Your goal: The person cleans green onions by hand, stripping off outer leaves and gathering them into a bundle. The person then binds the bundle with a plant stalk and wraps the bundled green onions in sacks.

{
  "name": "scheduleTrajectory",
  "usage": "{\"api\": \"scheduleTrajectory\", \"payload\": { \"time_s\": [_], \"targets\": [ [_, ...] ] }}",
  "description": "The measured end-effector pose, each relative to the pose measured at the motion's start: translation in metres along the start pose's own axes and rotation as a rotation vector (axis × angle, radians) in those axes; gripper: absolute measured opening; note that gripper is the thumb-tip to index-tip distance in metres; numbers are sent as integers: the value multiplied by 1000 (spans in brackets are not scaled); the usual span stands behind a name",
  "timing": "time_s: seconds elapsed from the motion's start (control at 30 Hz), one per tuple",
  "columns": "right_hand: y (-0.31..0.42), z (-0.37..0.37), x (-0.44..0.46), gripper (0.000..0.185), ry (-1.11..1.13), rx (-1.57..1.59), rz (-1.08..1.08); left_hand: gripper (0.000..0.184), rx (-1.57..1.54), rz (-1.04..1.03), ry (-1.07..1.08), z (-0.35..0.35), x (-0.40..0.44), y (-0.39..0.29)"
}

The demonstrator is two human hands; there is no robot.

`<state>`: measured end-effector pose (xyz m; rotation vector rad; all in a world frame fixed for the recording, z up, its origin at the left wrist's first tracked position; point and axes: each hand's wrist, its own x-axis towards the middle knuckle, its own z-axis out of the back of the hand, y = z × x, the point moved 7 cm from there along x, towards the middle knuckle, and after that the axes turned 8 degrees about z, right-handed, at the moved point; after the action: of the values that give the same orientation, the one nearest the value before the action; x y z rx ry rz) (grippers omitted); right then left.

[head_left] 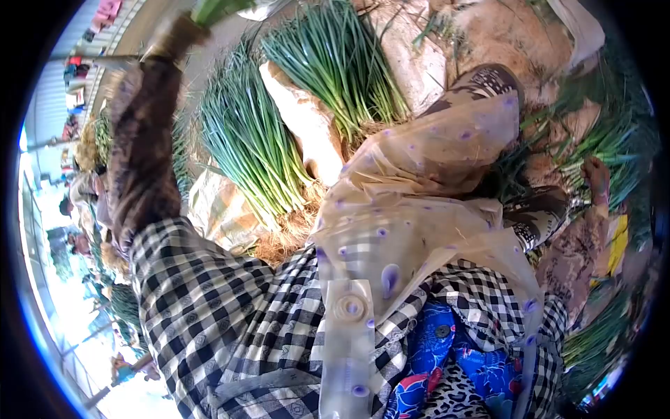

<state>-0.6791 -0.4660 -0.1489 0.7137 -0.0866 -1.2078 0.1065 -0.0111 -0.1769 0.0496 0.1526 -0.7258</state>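
Note:
My left hand is raised at the upper left, blurred by motion, closed round a bunch of green leaves cut off by the top edge. Over at the far right, my right hand is small in view, its fingers curled at the stalks of loose green onions. Two large bundles of green onions lie in front of me: one bundle on the left and another bundle beside it. Their roots point toward my lap, their leaves away.
A translucent plastic apron with purple spots covers my lap and legs. Pale sacking lies under and between the bundles. More green onions are heaped at the lower right, by a yellow item. People and goods show blurred at far left.

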Motion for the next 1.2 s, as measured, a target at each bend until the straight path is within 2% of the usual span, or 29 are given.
{"api": "scheduleTrajectory", "payload": {
  "time_s": [0.07,0.1,0.13,0.17,0.23,0.27,0.3,0.33,0.4,0.43,0.47,0.5,0.57,0.6,0.63,0.7,0.77,0.83,0.87,0.9,0.97,1.03,1.07,1.1,1.2],
  "targets": [
    [-2,12,7,21,33,11,-44,30,-964,20,432,-105,-48,8],
    [2,6,12,22,61,17,-64,23,-673,-98,534,-140,-83,-13],
    [25,1,10,25,38,17,-51,22,-899,60,622,-170,-115,-21],
    [56,-6,6,27,14,19,-35,21,-1219,306,706,-200,-153,-35],
    [85,-10,25,34,81,35,24,19,-1625,687,828,-249,-225,-70],
    [108,-14,25,38,74,1,99,33,-1715,769,1033,-273,-260,-88],
    [141,-21,18,40,78,-127,224,31,-1741,941,1051,-315,-292,-100],
    [159,-26,19,39,90,-107,235,28,-1894,945,1029,-322,-308,-108],
    [193,-41,25,39,193,-64,276,27,-2022,731,999,-294,-315,-103],
    [215,-46,28,39,288,-64,299,28,-2025,818,1018,-303,-320,-103],
    [232,-52,34,39,287,-168,343,36,-2306,1045,1001,-332,-317,-100],
    [266,-68,26,40,229,-250,390,44,-2167,963,935,-287,-314,-76],
    [325,-102,-4,41,109,-406,446,45,-2122,647,637,-235,-302,-29],
    [344,-118,-4,41,135,-419,482,46,-2084,516,479,-208,-297,-5],
    [359,-133,1,42,165,-437,510,45,-2002,615,550,-197,-300,21],
    [372,-155,-1,42,218,-435,563,41,-2077,508,558,-162,-293,61],
    [388,-181,-6,42,290,-417,611,40,-2119,361,440,-127,-287,91],
    [393,-206,-9,42,369,-390,575,34,-2171,289,256,-124,-279,124],
    [392,-217,-9,42,414,-384,552,38,-2304,214,510,-126,-285,119],
    [387,-210,-21,43,423,-366,553,41,-2280,215,425,-119,-295,119],
    [386,-223,-21,43,455,-331,516,47,-2247,311,312,-133,-299,121],
    [387,-225,-21,42,458,-321,497,32,-2114,792,376,-178,-331,106],
    [395,-225,-30,41,451,-342,499,24,-2247,877,474,-260,-331,103],
    [395,-221,-31,41,439,-331,471,23,-2253,1007,547,-309,-342,89],
    [388,-201,-37,41,390,-322,442,21,-2244,1213,771,-370,-396,17]
  ]
}}
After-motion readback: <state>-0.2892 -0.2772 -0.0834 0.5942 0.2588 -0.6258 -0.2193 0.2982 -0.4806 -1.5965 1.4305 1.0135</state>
